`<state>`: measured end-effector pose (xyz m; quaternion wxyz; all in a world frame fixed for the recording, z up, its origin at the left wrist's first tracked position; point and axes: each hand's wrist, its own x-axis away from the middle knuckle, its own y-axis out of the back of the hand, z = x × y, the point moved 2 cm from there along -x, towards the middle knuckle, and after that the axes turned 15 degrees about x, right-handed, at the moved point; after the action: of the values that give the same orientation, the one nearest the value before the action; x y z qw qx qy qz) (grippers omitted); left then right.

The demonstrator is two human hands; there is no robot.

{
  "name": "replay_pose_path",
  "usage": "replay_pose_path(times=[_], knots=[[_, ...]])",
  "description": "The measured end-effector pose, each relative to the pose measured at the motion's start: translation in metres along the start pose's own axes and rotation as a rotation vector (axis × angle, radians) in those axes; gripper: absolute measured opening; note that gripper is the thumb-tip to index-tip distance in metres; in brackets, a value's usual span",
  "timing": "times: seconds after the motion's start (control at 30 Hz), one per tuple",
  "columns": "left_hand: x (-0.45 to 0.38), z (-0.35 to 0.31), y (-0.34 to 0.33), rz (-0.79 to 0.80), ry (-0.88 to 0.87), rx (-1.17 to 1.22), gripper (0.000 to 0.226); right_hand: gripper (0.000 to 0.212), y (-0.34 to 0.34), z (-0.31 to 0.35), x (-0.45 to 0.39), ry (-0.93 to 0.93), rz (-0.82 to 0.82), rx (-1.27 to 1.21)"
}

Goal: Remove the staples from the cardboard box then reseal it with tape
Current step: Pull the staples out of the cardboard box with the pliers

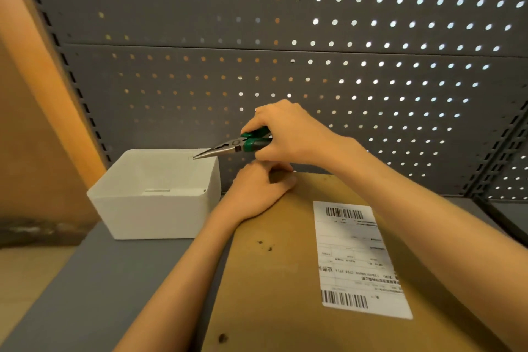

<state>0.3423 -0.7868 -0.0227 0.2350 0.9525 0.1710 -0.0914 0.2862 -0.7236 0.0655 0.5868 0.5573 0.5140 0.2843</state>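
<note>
A brown cardboard box (274, 280) lies in front of me with a white shipping label (357, 260) on its top. My right hand (288, 134) grips green-handled needle-nose pliers (228, 147), whose closed jaws point left over the open white bin (114, 194). A thin staple seems pinched at the tip, too small to be sure. My left hand (257, 188) rests on the box's far left corner, its fingers curled over the far edge.
The white bin stands on the grey shelf (94, 280) just left of the box. A grey pegboard wall (314, 51) rises behind. A tall cardboard sheet (34, 123) leans at the left. Small dark holes mark the box top.
</note>
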Motion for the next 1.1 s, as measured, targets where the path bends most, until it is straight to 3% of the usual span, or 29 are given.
replay_pose_path(times=[0.2, 0.33, 0.53, 0.77, 1.1], knots=[[0.0, 0.005, -0.002, -0.033, -0.01, 0.002, 0.05, 0.039, -0.016, 0.019, -0.015, 0.012, -0.009, 0.101], [-0.002, 0.009, -0.003, -0.062, 0.011, -0.033, 0.056, 0.035, -0.019, 0.021, -0.017, 0.006, -0.012, 0.106], [-0.001, 0.005, -0.002, -0.048, -0.017, 0.018, 0.052, 0.037, -0.017, 0.017, -0.014, -0.01, -0.02, 0.11], [0.0, 0.0, 0.001, 0.0, -0.01, -0.034, 0.023, 0.041, 0.0, -0.005, 0.008, -0.086, -0.046, 0.099], [-0.001, 0.002, 0.001, 0.002, 0.005, -0.057, 0.022, 0.039, 0.018, -0.08, 0.094, -0.42, -0.104, 0.09]])
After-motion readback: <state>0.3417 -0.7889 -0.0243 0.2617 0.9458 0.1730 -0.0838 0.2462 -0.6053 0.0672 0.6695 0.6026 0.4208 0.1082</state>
